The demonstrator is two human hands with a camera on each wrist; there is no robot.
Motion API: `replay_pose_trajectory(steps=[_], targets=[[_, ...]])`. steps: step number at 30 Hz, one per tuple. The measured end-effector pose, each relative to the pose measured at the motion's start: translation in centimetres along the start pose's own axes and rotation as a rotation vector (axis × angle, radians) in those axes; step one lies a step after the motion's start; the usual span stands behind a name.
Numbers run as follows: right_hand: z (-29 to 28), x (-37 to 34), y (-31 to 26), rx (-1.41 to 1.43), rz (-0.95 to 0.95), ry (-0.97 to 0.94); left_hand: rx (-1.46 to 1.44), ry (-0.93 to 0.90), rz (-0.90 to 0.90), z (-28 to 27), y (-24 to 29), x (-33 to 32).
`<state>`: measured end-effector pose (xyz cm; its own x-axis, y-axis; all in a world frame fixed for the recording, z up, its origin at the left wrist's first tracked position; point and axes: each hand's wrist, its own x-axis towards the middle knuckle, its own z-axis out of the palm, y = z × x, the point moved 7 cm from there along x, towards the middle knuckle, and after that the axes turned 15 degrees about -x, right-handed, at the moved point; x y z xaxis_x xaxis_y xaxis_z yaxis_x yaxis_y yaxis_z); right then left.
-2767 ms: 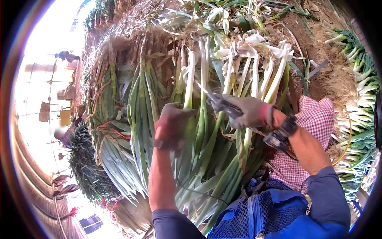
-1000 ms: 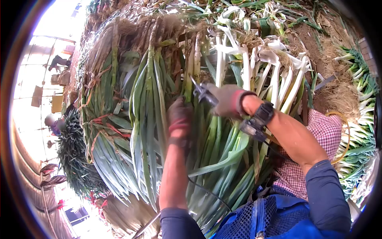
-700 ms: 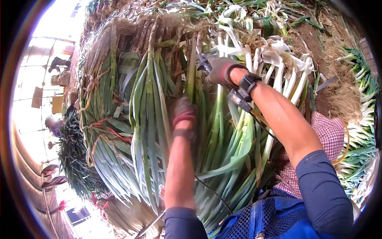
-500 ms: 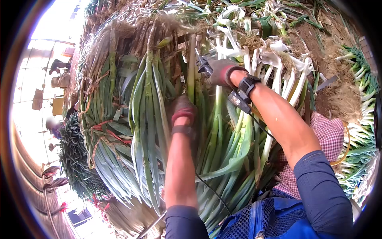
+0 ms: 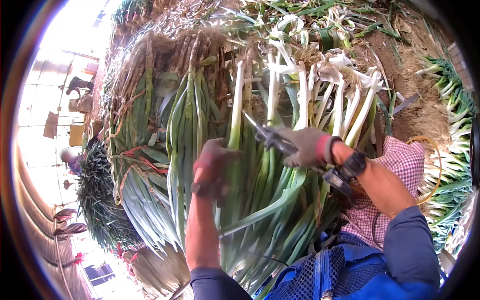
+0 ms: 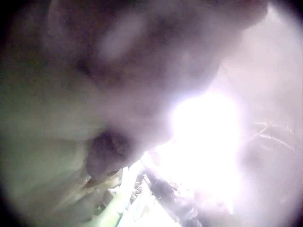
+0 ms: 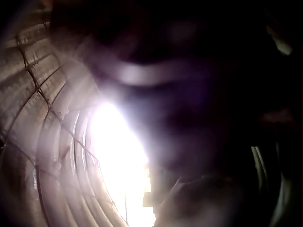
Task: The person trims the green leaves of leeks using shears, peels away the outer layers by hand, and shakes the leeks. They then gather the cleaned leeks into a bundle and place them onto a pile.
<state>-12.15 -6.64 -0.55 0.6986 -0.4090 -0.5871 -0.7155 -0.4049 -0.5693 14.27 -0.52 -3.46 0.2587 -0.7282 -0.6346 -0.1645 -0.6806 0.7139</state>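
In the head view my gloved left hand (image 5: 214, 157) grips a leek (image 5: 237, 102) around its green part, with the smooth white stalk pointing away from me. My gloved right hand (image 5: 311, 146) holds a black air blow gun (image 5: 278, 141), its thin metal nozzle angled up and left toward that leek, a short way apart from it. Several peeled white leeks (image 5: 364, 107) lie side by side beyond the right hand. Unpeeled leeks (image 5: 189, 100) with brown roots lie left of the left hand. The left wrist view shows a blurred glove (image 6: 142, 80); the right wrist view is mostly dark.
Stripped leaves and peelings (image 5: 320, 25) litter the far side. A red checked cloth (image 5: 400, 160) lies by the right forearm, near a yellow hose loop (image 5: 436, 172). More leeks (image 5: 452, 150) line the right edge, and a dark green bundle (image 5: 102, 195) stands at left.
Both hands have drawn back toward the body, the left one also leftward and the right one rightward. The gripped leek now shows a cleaner, whiter stalk, standing out from the rest.
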Motion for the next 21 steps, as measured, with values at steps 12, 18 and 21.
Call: replay_pose_trajectory(steps=[12, 18, 21], targets=[[-0.5, -7.9, 3.1, -0.08, -0.025, 0.392, -0.022, -0.106, 0.106, 6.5, -1.7, -9.0], [-0.9, -9.9, 4.4, -0.071, -0.033, 0.319, 0.028, -0.149, 0.235, 14.5, 2.4, -9.6], [-2.7, -9.3, 8.2, -0.069, 0.205, 0.461, 0.225, -0.034, 0.401, 18.2, 4.8, -6.7]])
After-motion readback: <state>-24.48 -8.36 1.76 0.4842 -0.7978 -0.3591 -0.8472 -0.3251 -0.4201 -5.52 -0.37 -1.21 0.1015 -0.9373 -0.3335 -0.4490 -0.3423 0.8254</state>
